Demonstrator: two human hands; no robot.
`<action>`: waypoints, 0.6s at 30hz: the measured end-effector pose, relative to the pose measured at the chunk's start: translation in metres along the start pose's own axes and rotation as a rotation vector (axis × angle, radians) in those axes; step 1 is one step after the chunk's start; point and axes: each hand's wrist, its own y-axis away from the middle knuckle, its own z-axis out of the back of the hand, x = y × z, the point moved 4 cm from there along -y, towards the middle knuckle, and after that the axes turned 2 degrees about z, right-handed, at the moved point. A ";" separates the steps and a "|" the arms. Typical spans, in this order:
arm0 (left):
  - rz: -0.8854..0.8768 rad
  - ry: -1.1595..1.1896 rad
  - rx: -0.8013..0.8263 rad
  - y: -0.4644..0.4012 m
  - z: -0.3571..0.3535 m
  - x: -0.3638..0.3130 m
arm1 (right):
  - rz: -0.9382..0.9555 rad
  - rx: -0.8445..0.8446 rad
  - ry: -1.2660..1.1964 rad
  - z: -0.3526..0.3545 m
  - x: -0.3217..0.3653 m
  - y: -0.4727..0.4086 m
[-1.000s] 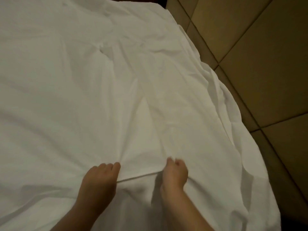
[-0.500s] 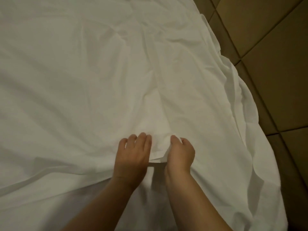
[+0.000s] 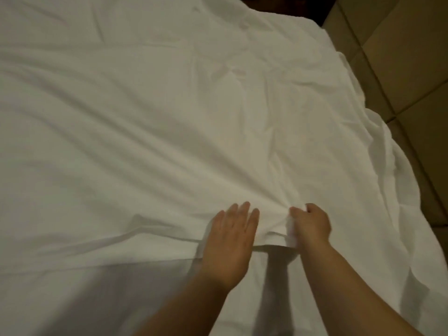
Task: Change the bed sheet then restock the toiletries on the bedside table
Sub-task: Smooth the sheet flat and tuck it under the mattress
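A white bed sheet (image 3: pixel 157 141) covers nearly the whole view, wrinkled, with creases fanning out from my hands. Its near hem runs across the lower middle over another white layer beneath. My left hand (image 3: pixel 230 238) lies flat on the sheet near that hem, fingers straight and together. Just to its right, my right hand (image 3: pixel 311 226) pinches a bunched fold of the sheet edge between thumb and curled fingers. The sheet's right side drapes over the bed's edge. No toiletries or bedside table can be made out.
Beige floor tiles (image 3: pixel 407 57) with dark grout lines run along the right of the bed. A dark piece of furniture (image 3: pixel 286 6) shows at the top edge beyond the far end of the sheet.
My left hand has uncurled from gripping the hem and now lies flat on the sheet. My right hand keeps its pinch. The view has tilted up, showing more of the far sheet.
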 end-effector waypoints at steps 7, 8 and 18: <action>0.302 -0.292 0.090 0.053 -0.016 0.125 | 0.214 -0.229 0.355 -0.006 0.004 0.015; 0.327 -0.305 0.079 0.057 -0.016 0.139 | 0.267 -0.248 0.408 -0.009 0.007 0.021; 0.221 0.008 0.094 0.093 -0.001 0.135 | 1.271 0.375 0.648 -0.154 0.073 0.166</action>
